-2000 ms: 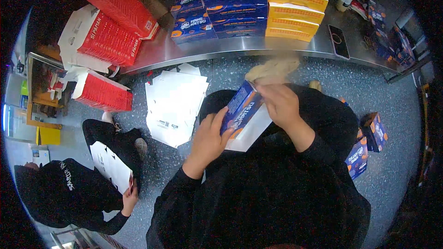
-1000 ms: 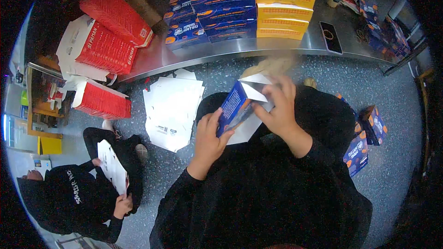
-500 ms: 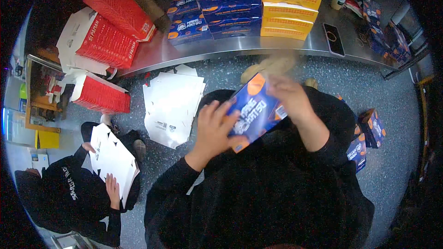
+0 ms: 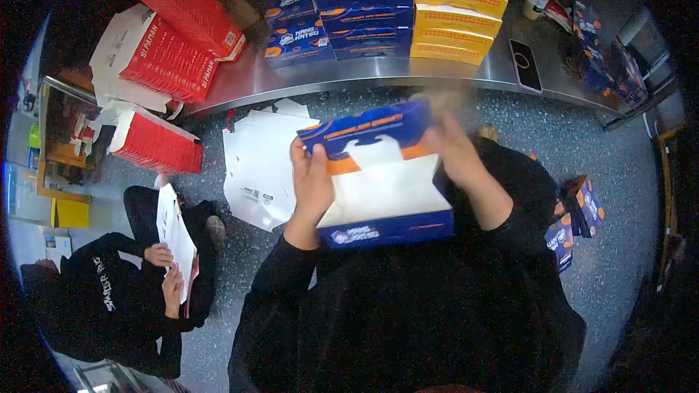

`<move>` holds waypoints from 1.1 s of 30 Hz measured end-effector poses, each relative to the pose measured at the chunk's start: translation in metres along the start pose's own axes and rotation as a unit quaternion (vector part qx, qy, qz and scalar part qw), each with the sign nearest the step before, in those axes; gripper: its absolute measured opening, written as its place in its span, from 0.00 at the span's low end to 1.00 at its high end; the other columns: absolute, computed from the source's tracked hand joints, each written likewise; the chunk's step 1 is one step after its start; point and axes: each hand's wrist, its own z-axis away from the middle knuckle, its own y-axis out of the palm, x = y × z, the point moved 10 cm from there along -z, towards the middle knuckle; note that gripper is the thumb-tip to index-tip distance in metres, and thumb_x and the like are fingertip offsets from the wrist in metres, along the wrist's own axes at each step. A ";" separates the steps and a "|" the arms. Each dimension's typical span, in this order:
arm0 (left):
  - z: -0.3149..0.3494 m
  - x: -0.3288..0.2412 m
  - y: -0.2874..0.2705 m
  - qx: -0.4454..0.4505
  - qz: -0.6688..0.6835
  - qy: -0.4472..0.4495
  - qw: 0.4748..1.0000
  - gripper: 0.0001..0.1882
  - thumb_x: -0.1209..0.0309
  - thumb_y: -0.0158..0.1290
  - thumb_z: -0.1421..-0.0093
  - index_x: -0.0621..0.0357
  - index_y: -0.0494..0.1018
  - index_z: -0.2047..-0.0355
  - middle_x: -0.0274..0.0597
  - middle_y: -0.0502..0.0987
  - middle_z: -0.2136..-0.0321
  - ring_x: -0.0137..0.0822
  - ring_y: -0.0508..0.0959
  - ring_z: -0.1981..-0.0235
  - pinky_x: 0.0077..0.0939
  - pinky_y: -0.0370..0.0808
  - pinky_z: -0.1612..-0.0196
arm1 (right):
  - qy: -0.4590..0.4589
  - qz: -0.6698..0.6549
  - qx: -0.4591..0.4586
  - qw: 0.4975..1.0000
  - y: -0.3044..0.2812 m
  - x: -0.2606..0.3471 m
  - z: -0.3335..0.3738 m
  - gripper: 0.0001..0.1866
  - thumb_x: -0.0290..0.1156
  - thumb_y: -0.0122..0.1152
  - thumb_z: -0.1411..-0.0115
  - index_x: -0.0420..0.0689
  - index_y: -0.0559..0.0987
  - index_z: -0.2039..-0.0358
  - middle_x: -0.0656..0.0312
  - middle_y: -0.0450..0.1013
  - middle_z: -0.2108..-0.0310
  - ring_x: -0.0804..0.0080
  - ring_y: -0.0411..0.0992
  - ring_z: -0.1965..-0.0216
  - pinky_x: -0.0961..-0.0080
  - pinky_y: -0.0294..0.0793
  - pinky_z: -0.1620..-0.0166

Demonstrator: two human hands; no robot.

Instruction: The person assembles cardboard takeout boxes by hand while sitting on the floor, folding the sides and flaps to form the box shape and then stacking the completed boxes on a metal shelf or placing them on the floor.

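A blue and orange cardboard food box [image 4: 393, 231] sits over my lap with its lid raised. Its white inside faces up, and a white cut-out tab shows beneath the lid's blue edge. My left hand [image 4: 312, 182] grips the left side of the lid, thumb in front and fingers curled behind. At the box's right end my right hand [image 4: 466, 164] is closed on the lid's corner, slightly smeared by motion. A stack of flat white cardboard blanks [image 4: 258, 164] lies on the floor left of the box.
Across the far metal table [image 4: 349, 76] stand stacked blue boxes [image 4: 368, 11], yellow boxes [image 4: 455, 18], red cartons [image 4: 164, 58] and a phone [image 4: 526, 64]. Blue boxes [image 4: 586, 200] lie on the floor at right. On the left a co-worker [image 4: 109, 298] holds white blanks [image 4: 175, 240].
The box has turned from its closed, tilted position to lie with its lid lifted and white inside showing. My left hand has moved up its side. The co-worker's blanks have turned more edge-on.
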 end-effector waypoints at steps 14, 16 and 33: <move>-0.005 0.004 0.012 0.091 -0.217 -0.063 0.970 0.54 0.82 0.53 0.63 0.56 0.25 0.45 0.51 0.65 0.60 0.37 0.72 0.63 0.27 0.73 0.66 | -0.137 0.283 -0.163 0.935 0.013 0.045 0.016 0.40 0.32 0.67 0.65 0.41 0.59 0.51 0.54 0.69 0.62 0.67 0.70 0.62 0.75 0.69 0.59; -0.005 0.003 0.009 0.100 -0.155 -0.059 0.981 0.57 0.84 0.50 0.64 0.49 0.19 0.44 0.53 0.65 0.59 0.39 0.72 0.63 0.29 0.73 0.66 | -0.108 0.256 -0.147 0.949 0.008 0.037 0.012 0.39 0.32 0.65 0.65 0.41 0.61 0.49 0.55 0.69 0.62 0.69 0.70 0.62 0.76 0.69 0.58; -0.013 0.005 -0.025 0.115 0.050 -0.143 0.982 0.38 0.81 0.34 0.54 0.54 0.39 0.40 0.54 0.59 0.49 0.44 0.65 0.50 0.32 0.67 0.52 | 0.207 0.018 0.085 0.974 -0.003 -0.025 -0.002 0.33 0.24 0.43 0.60 0.38 0.62 0.48 0.59 0.69 0.66 0.74 0.70 0.72 0.80 0.71 0.72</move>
